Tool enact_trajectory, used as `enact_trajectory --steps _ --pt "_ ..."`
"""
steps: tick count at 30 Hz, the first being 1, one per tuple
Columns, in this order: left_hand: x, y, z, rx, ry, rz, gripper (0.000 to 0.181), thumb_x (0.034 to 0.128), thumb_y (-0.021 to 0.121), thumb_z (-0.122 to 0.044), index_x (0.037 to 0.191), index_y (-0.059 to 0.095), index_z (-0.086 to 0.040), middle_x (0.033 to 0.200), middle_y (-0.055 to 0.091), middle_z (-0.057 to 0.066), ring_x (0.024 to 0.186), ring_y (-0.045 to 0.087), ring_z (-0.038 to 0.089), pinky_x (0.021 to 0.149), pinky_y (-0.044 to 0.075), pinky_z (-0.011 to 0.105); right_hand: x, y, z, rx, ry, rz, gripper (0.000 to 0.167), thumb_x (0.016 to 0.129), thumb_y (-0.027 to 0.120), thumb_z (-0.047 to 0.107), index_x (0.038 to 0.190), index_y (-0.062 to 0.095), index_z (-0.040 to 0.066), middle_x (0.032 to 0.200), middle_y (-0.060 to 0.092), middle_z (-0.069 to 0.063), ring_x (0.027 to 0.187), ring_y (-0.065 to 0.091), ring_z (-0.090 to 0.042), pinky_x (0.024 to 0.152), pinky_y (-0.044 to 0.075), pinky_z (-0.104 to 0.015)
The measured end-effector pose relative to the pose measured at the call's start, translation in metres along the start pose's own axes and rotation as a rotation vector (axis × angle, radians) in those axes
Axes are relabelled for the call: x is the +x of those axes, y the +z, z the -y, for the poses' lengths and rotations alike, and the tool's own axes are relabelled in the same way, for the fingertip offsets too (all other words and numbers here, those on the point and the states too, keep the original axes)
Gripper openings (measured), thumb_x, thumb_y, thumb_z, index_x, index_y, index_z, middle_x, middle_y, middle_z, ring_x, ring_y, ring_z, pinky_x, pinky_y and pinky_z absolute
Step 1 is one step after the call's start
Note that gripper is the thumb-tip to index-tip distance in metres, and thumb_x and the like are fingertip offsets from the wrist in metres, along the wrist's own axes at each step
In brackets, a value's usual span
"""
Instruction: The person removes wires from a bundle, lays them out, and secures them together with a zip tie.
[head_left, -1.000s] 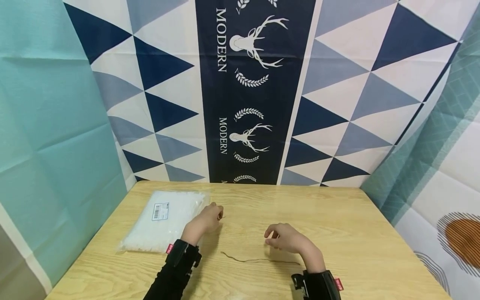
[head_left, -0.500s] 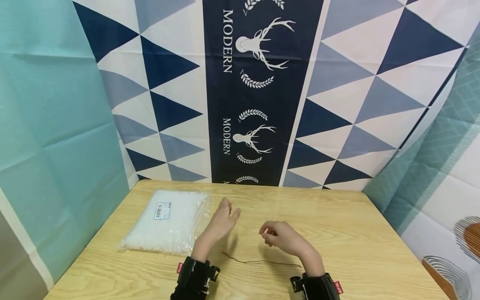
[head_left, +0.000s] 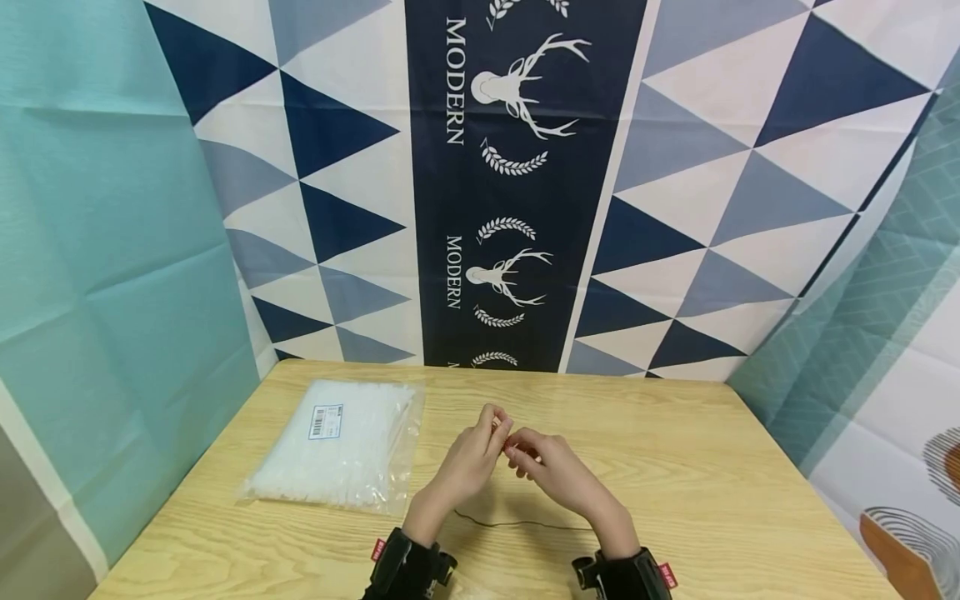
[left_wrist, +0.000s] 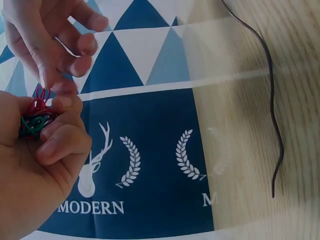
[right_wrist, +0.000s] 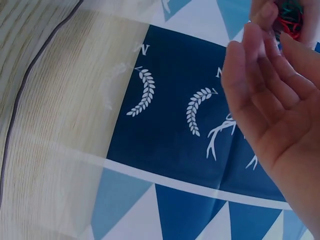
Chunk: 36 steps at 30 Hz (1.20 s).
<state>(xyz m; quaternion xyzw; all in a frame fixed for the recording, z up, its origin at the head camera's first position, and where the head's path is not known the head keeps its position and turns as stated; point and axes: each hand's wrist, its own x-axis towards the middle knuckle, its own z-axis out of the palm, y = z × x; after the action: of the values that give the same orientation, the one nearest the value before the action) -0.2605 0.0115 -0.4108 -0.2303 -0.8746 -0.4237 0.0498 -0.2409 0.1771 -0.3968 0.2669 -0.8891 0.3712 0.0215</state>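
Observation:
A small tangle of red, green and dark wires (left_wrist: pixel 36 120) sits in my left hand (head_left: pixel 467 458), gripped between thumb and curled fingers. My right hand (head_left: pixel 558 475) meets it from the right; in the left wrist view its thumb and forefinger pinch a red loop (left_wrist: pixel 43 94) standing up from the tangle. The right hand's other fingers (right_wrist: pixel 245 90) are loosely bent and hold nothing. Below both hands a single dark wire (left_wrist: pixel 272 100) lies loose and wavy on the table. In the head view the fingers hide most of the tangle.
A clear plastic bag (head_left: pixel 337 454) packed with white pieces and bearing a barcode label lies at the left of the wooden table (head_left: pixel 660 467). Patterned cloth (head_left: pixel 525 183) hangs behind the table, with more cloth at both sides.
My left hand has moved right, away from the bag, carrying the wire tangle. The right hand has shifted slightly left and up, and the two hands now meet. The loose wire stays put.

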Motion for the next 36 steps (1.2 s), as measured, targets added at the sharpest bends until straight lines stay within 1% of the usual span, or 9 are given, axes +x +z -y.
enact_trajectory --steps 4,8,13,19,23,27,30,32,36 --pt "-0.001 0.000 -0.001 -0.069 0.003 0.003 0.035 0.1033 0.032 -0.047 0.115 0.047 -0.018 0.071 0.052 0.000 0.054 0.039 0.006 0.050 0.032 0.020 0.000 0.001 0.000 -0.001 -0.039 -0.061 0.012 0.097 0.056 0.012 0.103 0.065 0.007 0.089 0.072 -0.009 0.071 0.063 -0.007 0.063 0.051 -0.020" --pt "-0.002 0.001 -0.003 -0.146 0.014 0.011 0.035 0.1015 0.038 -0.048 0.116 0.052 -0.019 0.065 0.041 -0.005 0.052 0.035 0.006 0.050 0.030 0.019 -0.002 -0.001 0.000 0.003 -0.091 -0.109 0.010 0.094 0.058 0.007 0.099 0.066 0.010 0.080 0.071 -0.006 0.066 0.061 -0.004 0.060 0.051 -0.020" --pt "-0.001 0.003 -0.005 -0.193 0.043 0.004 0.036 0.1026 0.037 -0.044 0.111 0.060 -0.018 0.071 0.051 -0.001 0.059 0.042 0.004 0.055 0.037 0.019 -0.004 -0.006 0.001 -0.028 -0.130 -0.157 0.010 0.089 0.062 0.004 0.090 0.070 0.011 0.070 0.066 0.002 0.059 0.053 0.003 0.055 0.048 -0.020" --pt "-0.001 0.001 -0.008 -0.194 0.023 -0.026 0.044 0.1033 0.031 -0.047 0.102 0.062 -0.015 0.078 0.057 0.000 0.064 0.045 0.006 0.059 0.039 0.019 -0.001 -0.008 0.005 -0.043 -0.158 -0.199 0.011 0.088 0.067 0.008 0.096 0.073 0.010 0.079 0.072 0.001 0.067 0.060 0.001 0.061 0.052 -0.019" --pt "-0.002 0.000 -0.009 -0.202 0.005 -0.033 0.047 0.1022 0.032 -0.050 0.097 0.063 -0.016 0.077 0.057 0.001 0.062 0.044 0.007 0.057 0.037 0.020 -0.001 -0.009 0.006 -0.009 -0.144 -0.180 0.010 0.090 0.065 0.009 0.098 0.073 0.007 0.078 0.071 -0.002 0.065 0.063 -0.006 0.060 0.052 -0.020" --pt "-0.002 0.000 -0.008 -0.193 0.031 -0.022 0.043 0.1024 0.036 -0.046 0.094 0.066 -0.016 0.078 0.061 0.002 0.062 0.044 0.005 0.058 0.037 0.018 -0.001 -0.008 0.004 0.000 -0.098 -0.126 0.011 0.091 0.064 0.010 0.100 0.070 0.008 0.080 0.072 -0.003 0.066 0.064 -0.006 0.060 0.052 -0.020" --pt "-0.002 -0.001 -0.007 -0.185 0.063 0.009 0.037 0.1038 0.039 -0.036 0.097 0.068 -0.014 0.084 0.067 0.002 0.067 0.050 0.002 0.062 0.043 0.016 -0.002 -0.008 0.002 0.002 -0.083 -0.098 0.009 0.091 0.065 0.012 0.099 0.068 0.008 0.081 0.072 -0.003 0.066 0.063 -0.002 0.060 0.052 -0.020" --pt "-0.002 -0.001 -0.006 -0.176 0.083 0.040 0.034 0.1040 0.040 -0.032 0.099 0.068 -0.013 0.086 0.068 0.002 0.067 0.050 0.001 0.063 0.044 0.016 -0.003 -0.009 0.000 0.010 -0.092 -0.083 0.008 0.091 0.065 0.014 0.097 0.067 0.009 0.077 0.071 -0.005 0.064 0.061 0.000 0.059 0.052 -0.020" --pt "-0.002 -0.008 -0.003 -0.162 0.106 0.118 0.033 0.1034 0.041 -0.033 0.102 0.069 -0.015 0.088 0.067 0.000 0.073 0.053 0.004 0.067 0.046 0.018 -0.005 -0.012 -0.003 0.038 -0.106 -0.039 0.011 0.093 0.063 0.019 0.097 0.067 0.009 0.074 0.069 -0.006 0.064 0.058 0.002 0.059 0.052 -0.022"
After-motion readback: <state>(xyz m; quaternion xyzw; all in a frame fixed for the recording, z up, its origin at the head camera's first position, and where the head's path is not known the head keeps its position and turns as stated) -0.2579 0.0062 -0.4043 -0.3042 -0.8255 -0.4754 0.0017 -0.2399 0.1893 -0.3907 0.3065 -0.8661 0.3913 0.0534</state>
